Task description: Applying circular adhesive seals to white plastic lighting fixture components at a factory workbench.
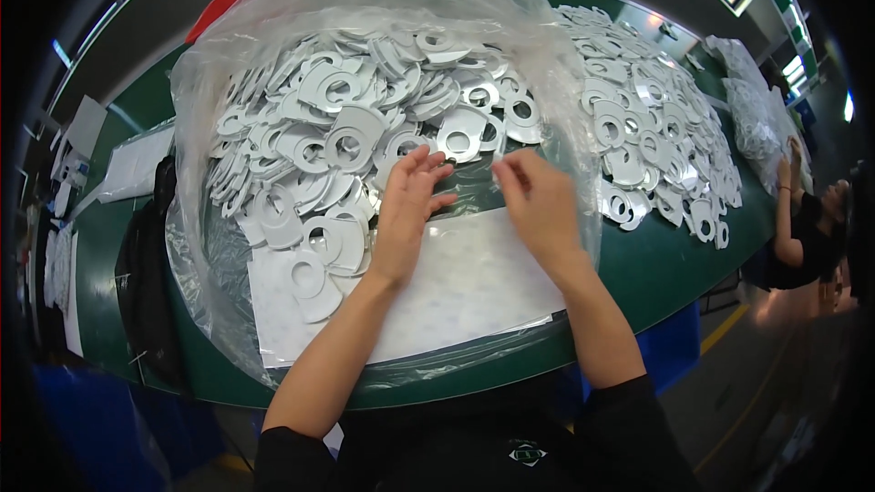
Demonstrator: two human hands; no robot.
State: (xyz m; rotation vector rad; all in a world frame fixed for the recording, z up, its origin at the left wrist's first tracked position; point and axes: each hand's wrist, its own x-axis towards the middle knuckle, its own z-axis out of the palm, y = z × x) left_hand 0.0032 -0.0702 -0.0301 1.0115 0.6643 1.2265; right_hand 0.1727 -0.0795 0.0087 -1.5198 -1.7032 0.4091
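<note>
A big heap of white plastic parts (351, 138), flat rounded plates each with a round hole, lies inside an opened clear plastic bag (205, 246). My left hand (407, 210) hovers at the heap's near right side, fingers spread and curved, with nothing in it. Just right of it, my right hand (544, 210) pinches thumb and forefinger together; a small pale sliver shows at the fingertips, too small to name. Under both forearms lies a white sheet (465, 282), with a few loose parts on its left end.
A second heap of the same parts (652, 118) sits to the right on the green table (638, 264). A black cloth item (150, 282) lies at left beside a white packet (137, 164). At far right another person (802, 228) reaches toward clear bags (752, 109).
</note>
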